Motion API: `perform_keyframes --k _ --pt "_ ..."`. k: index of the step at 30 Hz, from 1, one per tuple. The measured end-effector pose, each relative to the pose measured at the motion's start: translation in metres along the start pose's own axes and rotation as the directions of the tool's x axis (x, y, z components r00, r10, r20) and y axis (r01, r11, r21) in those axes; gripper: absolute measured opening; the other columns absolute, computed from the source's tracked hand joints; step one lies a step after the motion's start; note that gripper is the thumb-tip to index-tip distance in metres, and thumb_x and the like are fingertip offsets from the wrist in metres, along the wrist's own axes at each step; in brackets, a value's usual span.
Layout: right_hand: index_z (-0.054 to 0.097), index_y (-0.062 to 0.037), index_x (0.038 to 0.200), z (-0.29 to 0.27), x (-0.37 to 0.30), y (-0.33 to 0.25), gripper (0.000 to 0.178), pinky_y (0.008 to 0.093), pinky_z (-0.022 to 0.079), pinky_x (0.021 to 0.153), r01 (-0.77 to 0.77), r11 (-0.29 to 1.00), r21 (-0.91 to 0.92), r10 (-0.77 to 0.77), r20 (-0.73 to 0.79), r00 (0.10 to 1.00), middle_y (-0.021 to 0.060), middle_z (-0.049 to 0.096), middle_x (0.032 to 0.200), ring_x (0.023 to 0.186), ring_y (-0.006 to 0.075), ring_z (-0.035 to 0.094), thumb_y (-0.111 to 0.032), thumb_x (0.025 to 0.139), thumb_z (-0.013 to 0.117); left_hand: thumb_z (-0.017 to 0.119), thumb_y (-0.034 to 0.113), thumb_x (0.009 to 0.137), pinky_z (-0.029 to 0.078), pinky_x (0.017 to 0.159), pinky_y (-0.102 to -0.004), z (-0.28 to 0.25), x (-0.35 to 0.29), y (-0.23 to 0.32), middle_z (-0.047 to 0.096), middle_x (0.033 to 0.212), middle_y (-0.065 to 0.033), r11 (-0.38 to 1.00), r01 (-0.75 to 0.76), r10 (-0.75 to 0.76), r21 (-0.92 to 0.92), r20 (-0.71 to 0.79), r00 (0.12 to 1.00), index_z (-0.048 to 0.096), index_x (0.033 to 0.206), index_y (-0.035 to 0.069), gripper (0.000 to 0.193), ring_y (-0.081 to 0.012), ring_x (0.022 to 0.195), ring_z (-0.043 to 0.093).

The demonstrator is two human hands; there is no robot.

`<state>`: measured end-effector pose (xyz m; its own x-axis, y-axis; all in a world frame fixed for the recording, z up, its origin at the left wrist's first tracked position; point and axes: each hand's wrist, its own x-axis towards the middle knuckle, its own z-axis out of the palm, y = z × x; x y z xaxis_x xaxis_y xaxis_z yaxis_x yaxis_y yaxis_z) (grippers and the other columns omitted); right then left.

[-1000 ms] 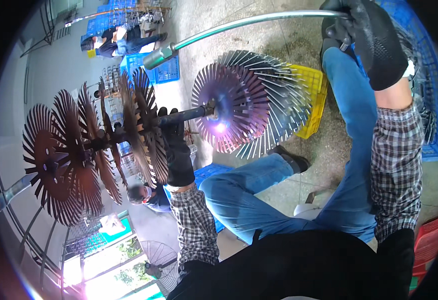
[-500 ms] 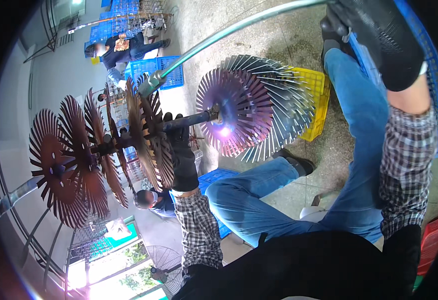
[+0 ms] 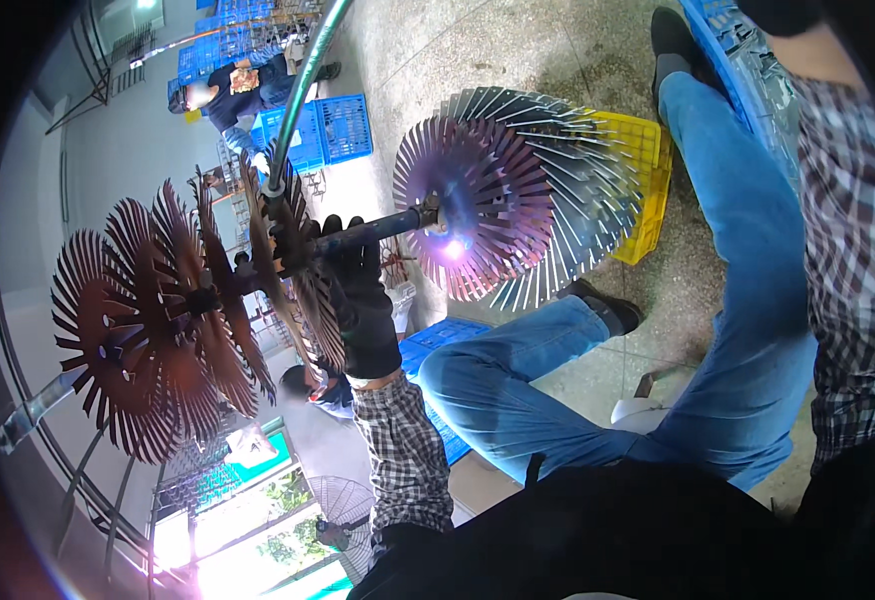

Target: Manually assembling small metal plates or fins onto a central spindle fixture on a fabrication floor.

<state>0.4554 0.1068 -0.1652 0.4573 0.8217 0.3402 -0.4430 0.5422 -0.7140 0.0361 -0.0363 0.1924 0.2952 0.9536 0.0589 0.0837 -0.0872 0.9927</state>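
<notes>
A metal shaft point(image 3: 373, 235) runs across the left half of the view, carrying several brown finned discs point(image 3: 168, 310). To its right is a bigger stack of finned blades point(image 3: 518, 200), purple and silver, with a bright glare on it. My left hand point(image 3: 366, 320), in a black glove, is wrapped behind the shaft beside the nearest brown disc; two fingertips show above the shaft. A long greenish metal bar point(image 3: 310, 85) rises from among the discs and leaves by the top edge. Only the gloved wrist end of my right hand point(image 3: 786, 14) shows at the top right; its fingers are cut off.
Behind the blades stands a yellow crate point(image 3: 648, 190). A blue crate point(image 3: 748, 90) with silvery pieces lies beside my right leg. Farther off are blue crates point(image 3: 343, 130), a person point(image 3: 238, 100), another person partly hidden by the discs, and a fan point(image 3: 343, 515).
The bar has swung from a long slant to nearly upright. My right hand, earlier holding the bar's far end, has moved mostly out of view. The brown discs have shifted; my left hand stays put.
</notes>
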Motion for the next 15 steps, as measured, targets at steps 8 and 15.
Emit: perform_keyframes --k 8,15 --pt "0.065 -0.0065 0.128 0.003 -0.079 0.021 0.049 0.0315 0.054 0.094 0.031 0.986 0.162 -0.014 -0.102 0.995 0.0081 0.071 0.109 0.092 0.0162 0.067 -0.047 0.104 0.051 0.047 0.025 0.11 0.04 0.119 -0.0525 0.011 -0.003 0.009 0.052 0.15 -0.0141 0.998 -0.029 0.028 0.053 0.019 0.999 0.037 0.156 0.008 0.05 -0.0356 0.136 0.052" --pt "0.062 -0.0057 0.131 -0.002 -0.124 -0.001 0.049 0.0311 0.054 0.096 0.075 0.976 0.206 -0.034 -0.199 0.98 0.0073 0.071 0.115 0.098 0.0154 0.067 -0.046 0.105 0.051 0.049 0.026 0.109 0.04 0.118 -0.0533 0.014 0.001 0.004 0.051 0.15 -0.0152 0.991 0.004 0.0 0.132 -0.029 1.0 0.039 0.155 0.008 0.05 -0.0361 0.136 0.052"
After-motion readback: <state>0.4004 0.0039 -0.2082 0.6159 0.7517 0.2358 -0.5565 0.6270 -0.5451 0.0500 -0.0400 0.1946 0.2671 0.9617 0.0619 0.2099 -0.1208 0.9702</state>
